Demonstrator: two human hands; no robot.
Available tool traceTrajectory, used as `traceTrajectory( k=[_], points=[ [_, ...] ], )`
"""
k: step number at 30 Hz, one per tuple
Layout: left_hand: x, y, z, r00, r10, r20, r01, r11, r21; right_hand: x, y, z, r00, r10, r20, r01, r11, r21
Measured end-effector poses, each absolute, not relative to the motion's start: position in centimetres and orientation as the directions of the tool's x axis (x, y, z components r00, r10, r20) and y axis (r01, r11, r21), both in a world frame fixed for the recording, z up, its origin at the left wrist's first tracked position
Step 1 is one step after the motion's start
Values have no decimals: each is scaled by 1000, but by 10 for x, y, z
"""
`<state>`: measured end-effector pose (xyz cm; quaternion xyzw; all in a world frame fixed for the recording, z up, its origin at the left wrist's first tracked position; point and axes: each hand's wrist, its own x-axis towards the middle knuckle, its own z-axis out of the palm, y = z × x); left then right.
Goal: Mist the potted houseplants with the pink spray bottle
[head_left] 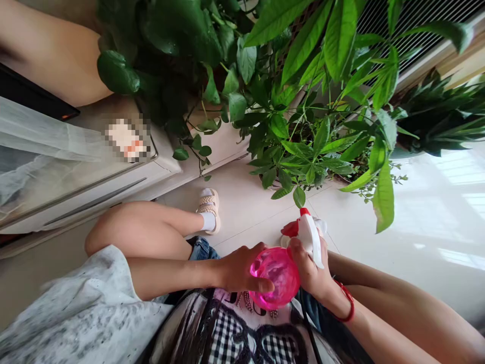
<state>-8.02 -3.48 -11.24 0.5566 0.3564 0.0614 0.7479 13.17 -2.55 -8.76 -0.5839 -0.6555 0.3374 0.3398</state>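
Observation:
A see-through pink spray bottle (278,280) lies tilted in front of my body, over my lap. My left hand (238,268) is closed around its round body, with the thumb across the pink side. My right hand (312,270), with a red band at the wrist, is closed around the neck end beside the white spray head (311,235). The head has a red nozzle tip and a white trigger. My fingers cover the joint, so I cannot tell whether head and bottle are screwed together. Just beyond the nozzle hang leaves of a green potted plant (318,144).
A broad-leaved trailing plant (189,45) hangs over a white cabinet (113,187) at the left. A spiky plant (439,116) stands at the right. A bare limb (56,55) shows at upper left. My sandalled foot (209,210) rests on the tiled floor (413,222).

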Motion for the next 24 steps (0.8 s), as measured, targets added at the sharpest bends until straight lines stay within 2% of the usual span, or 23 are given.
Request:
traceTrajectory(
  k=[5,11,16,24],
  points=[
    [-59,-22,-109,732,496,-467,331,340,880,150,-21,-88,75,995,-66,435,-92,-896],
    [-30,-9,-107,708,494,-505,421,279,863,176,0,-83,83,954,-289,328,-300,-896],
    [-12,-3,-105,740,466,-485,407,264,874,187,5,-81,164,945,-282,299,-320,-899],
    [6,10,-110,714,506,-483,384,293,876,199,16,-77,269,927,-263,224,-325,-919]
  ],
)
